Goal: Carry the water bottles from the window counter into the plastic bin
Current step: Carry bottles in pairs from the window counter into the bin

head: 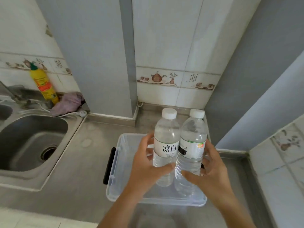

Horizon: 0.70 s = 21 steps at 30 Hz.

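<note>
**Two bottles held over the bin**

We stand at a steel counter [79, 162] in a tiled corner with grey wall panels. Our left hand [148, 167] is clamped on the left water bottle [166, 145], label reading "凉白"; our right hand [212, 170] is clamped on the right water bottle [191, 145], its label print too small to read. Both bottles stand upright, touching, over the clear plastic bin [115, 170]. At far left lie a sink [31, 142], a yellow detergent bottle [44, 86] and a purple cloth [69, 102].
</note>
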Each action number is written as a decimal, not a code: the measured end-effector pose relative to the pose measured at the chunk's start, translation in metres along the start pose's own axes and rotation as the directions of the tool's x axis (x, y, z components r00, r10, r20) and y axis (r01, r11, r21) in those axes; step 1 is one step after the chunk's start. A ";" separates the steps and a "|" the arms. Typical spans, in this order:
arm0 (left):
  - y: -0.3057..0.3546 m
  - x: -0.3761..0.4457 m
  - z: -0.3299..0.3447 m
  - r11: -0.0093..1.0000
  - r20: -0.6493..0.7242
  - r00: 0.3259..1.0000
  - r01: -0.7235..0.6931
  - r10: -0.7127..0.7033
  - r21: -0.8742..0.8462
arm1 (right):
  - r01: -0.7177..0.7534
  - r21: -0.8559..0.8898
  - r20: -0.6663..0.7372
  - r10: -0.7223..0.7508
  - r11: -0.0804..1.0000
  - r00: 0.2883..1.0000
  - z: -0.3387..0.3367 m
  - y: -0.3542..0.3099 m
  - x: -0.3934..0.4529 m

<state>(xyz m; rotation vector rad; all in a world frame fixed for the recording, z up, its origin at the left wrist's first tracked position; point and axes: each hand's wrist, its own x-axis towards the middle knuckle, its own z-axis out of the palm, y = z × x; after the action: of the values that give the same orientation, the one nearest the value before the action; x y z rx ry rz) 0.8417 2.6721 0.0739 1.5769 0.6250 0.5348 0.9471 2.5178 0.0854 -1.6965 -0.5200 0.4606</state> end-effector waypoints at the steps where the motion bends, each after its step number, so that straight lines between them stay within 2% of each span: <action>1: -0.005 0.005 0.001 1.000 0.013 1.000 0.015 -0.015 0.002 | 0.009 -0.023 -0.003 -0.009 1.000 1.000 0.000 0.004 0.004; 4: -0.021 0.014 0.006 0.998 0.025 0.998 0.059 -0.060 0.017 | -0.002 -0.052 -0.002 0.002 0.999 1.000 0.001 0.018 0.014; 9: -0.045 0.016 0.017 0.992 -0.037 0.991 0.128 -0.128 -0.007 | -0.050 -0.070 -0.018 0.049 0.996 0.999 0.005 0.043 0.021; 12: -0.057 0.015 0.023 0.990 -0.083 0.987 0.138 -0.137 -0.001 | -0.080 -0.048 -0.062 0.077 0.996 0.995 0.010 0.058 0.023; 15: -0.066 0.016 0.027 0.987 -0.067 0.985 0.159 -0.158 0.012 | -0.080 -0.047 -0.120 0.074 0.996 0.990 0.013 0.067 0.026; 21: -0.081 0.018 0.031 0.979 -0.084 0.977 0.201 -0.198 0.029 | -0.144 -0.162 -0.126 0.124 0.976 0.984 0.015 0.079 0.029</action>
<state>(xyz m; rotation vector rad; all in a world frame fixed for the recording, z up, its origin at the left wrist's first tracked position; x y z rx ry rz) 0.8690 2.6657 -0.0097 1.5126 0.8486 0.4396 0.9695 2.5335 0.0042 -1.9189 -0.3699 0.4213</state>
